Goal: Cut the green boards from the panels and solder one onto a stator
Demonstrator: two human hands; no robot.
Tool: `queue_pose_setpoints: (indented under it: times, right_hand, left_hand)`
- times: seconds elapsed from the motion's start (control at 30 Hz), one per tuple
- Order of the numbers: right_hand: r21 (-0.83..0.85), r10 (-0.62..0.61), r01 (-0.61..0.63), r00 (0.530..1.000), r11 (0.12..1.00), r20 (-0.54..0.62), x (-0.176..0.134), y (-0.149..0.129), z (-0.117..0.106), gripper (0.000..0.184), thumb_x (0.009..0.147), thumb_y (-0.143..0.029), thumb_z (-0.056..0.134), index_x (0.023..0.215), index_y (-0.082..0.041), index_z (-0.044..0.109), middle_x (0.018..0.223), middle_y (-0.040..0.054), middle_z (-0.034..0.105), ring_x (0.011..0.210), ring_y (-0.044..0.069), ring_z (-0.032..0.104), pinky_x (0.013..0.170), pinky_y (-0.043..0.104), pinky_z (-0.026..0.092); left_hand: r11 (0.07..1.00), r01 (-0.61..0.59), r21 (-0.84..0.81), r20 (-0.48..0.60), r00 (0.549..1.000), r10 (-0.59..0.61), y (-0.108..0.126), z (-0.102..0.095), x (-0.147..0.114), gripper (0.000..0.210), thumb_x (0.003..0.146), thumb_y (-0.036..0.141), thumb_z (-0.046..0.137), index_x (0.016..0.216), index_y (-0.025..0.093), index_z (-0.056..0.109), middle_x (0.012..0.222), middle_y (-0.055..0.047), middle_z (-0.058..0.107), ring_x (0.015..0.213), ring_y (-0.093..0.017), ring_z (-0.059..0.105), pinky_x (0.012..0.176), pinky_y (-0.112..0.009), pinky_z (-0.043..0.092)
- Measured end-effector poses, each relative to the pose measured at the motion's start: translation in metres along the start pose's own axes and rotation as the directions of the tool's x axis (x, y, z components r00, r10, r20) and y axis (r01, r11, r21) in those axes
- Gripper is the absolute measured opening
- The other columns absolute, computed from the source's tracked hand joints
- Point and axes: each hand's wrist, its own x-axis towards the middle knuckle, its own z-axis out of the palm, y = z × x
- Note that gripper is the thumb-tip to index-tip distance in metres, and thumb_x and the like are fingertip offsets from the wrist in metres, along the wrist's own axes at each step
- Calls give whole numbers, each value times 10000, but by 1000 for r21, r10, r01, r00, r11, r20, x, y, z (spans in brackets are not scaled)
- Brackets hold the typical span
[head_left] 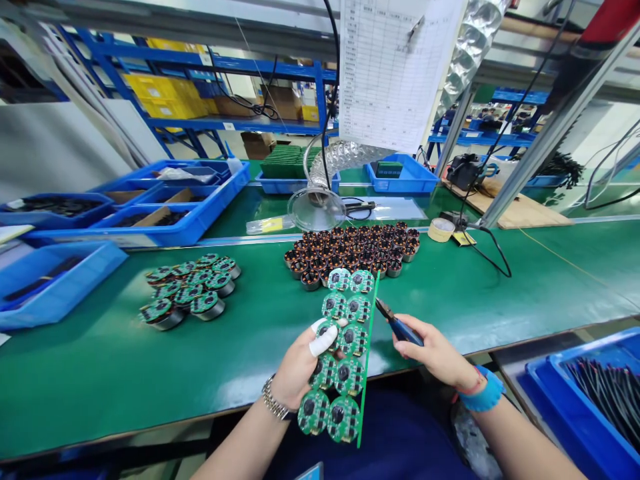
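The circuit panel, pinched in the left hand, crosses the worktop's near edge. The right hand grips cutters, contact unclear; slipping could scratch it.

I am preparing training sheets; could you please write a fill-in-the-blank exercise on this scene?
The left hand holds a green panel of round circuit boards in ____ lengthwise columns.
The right hand holds metal cutters with ____ handles.
A silver metal-link band is on the ____ wrist.
Missing words: two; blue; left.
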Motion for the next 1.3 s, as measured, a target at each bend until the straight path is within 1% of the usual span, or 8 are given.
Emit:
queue_pose_setpoints:
  times: [0.23,0.33,0.47,0.57,0.63,0.8,1.1,1.3]
  right_hand:
    - [-583,-389,216,902,783,-187,-17,0,-17,409,843,-308,504,1235,-219,430,1154,51,523,1055,137,497,929,263,395]
    - [-724,-253,44,950,689,-183,-20,6,-39,415,851,-353,478,1241,-220,432,1134,55,530,1024,159,513,909,297,414]
    - [-895,3,-182,980,406,-198,-13,17,-57,440,840,-346,459,1257,-206,459,1020,97,541,893,232,540,793,393,445]
    - [-925,-42,-229,967,305,-253,-8,16,-48,450,828,-309,466,1265,-204,464,1021,115,527,921,267,510,798,433,417]
    - [-891,-100,-170,968,421,-232,-9,9,-34,459,843,-310,450,1287,-199,431,1075,109,516,983,247,486,861,420,397]
    - [-558,-97,126,992,820,81,-16,-13,-1,485,864,-421,435,1310,-243,365,1276,18,445,1147,123,432,1005,266,342]
    - [-387,-44,105,985,916,164,-16,-23,1,480,828,-424,502,1249,-197,460,1269,33,474,1168,140,440,1017,266,321]
    - [-109,-75,113,951,988,299,-17,-25,11,443,814,-384,538,1205,-182,491,1060,37,558,956,120,516,869,236,396]
  left_hand:
    - [995,-99,-7,-213,972,95,10,-7,-1,496,709,370,671,1144,181,527,835,-26,586,703,-108,558,663,-236,467]
    - [982,-178,67,-247,950,189,13,-13,-2,522,704,409,668,1158,195,525,949,-37,592,803,-127,576,740,-244,459]
    - [976,-194,97,-264,941,213,13,-12,-1,533,697,425,668,1155,190,528,1020,-43,587,848,-152,580,800,-287,452]
    - [974,-202,98,-264,939,221,11,-8,1,529,708,430,657,1163,194,521,1049,-44,584,899,-169,571,839,-319,442]
    - [964,-240,118,-257,930,263,10,-6,2,509,720,427,648,1156,193,526,1075,-43,580,970,-170,547,888,-315,417]
    - [926,-333,176,-223,903,367,9,-2,1,469,736,419,637,1122,169,547,1136,-49,561,1091,-172,484,959,-294,366]
    - [910,-374,177,-212,889,406,12,-2,-4,464,726,400,652,1111,161,552,1129,-52,571,1094,-170,487,965,-287,366]
    - [973,-217,-83,-188,962,199,7,2,-2,452,682,419,678,1056,179,590,973,-50,620,870,-169,590,803,-286,474]
